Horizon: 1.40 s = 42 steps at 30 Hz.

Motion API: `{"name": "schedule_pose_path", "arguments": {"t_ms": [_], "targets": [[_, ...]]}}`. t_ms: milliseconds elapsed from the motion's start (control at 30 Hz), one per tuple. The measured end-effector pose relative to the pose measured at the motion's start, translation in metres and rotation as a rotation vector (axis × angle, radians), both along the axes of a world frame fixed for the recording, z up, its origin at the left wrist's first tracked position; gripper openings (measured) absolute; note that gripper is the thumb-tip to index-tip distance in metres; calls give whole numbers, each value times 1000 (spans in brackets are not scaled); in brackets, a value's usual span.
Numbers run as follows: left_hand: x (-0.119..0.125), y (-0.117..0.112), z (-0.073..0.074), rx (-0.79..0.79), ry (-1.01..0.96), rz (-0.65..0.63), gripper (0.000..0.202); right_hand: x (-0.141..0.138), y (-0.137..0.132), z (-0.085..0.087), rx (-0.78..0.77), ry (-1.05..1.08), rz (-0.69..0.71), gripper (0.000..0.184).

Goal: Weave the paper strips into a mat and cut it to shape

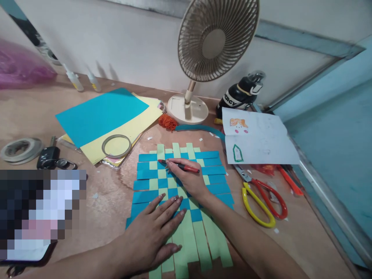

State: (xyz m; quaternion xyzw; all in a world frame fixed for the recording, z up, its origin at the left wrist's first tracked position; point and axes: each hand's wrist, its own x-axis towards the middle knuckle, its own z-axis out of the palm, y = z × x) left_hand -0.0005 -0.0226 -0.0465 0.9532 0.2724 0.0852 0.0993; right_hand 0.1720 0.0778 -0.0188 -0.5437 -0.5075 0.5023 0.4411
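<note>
Blue and pale green paper strips are woven into a checkered mat that lies flat in front of me. My left hand rests on its lower left part, fingers spread and palm down. In my right hand is a red pen, gripped between thumb and fingers. Its dark tip points left, at a blue square near the mat's upper left; whether it touches the paper I cannot tell. The loose ends of the green strips stick out toward me, and blue ends reach out at both sides.
A fan stands behind the mat, beside a black bottle. To the right are scissors and a drawing sheet. Blue paper, a tape roll, keys and glue bottles lie or stand left.
</note>
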Motion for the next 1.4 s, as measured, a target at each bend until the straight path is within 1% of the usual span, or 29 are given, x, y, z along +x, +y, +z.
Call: {"name": "schedule_pose_path", "arguments": {"t_ms": [200,433,600,800,1000,1133,1300,1400], "targets": [[0,0,2,20,0,-8,67,7,5,-1,43,-58,-49,23],[-1,0,4,15,2,-10,67,14,7,-4,91,-67,-84,21],[0,0,3,42,-11,-6,66,20,9,-5,87,-67,-120,23],[-1,0,3,37,-8,-5,65,27,8,-3,70,-71,-163,27],[-1,-1,3,36,-11,-5,66,34,7,-1,118,-149,-177,26],[-1,1,3,31,-10,-12,66,39,6,0,109,-166,-207,26],[-1,1,3,80,-10,-15,67,44,3,-2,87,-153,-231,27],[-1,1,3,103,-18,-9,66,46,1,-3,77,-143,-222,28]]}}
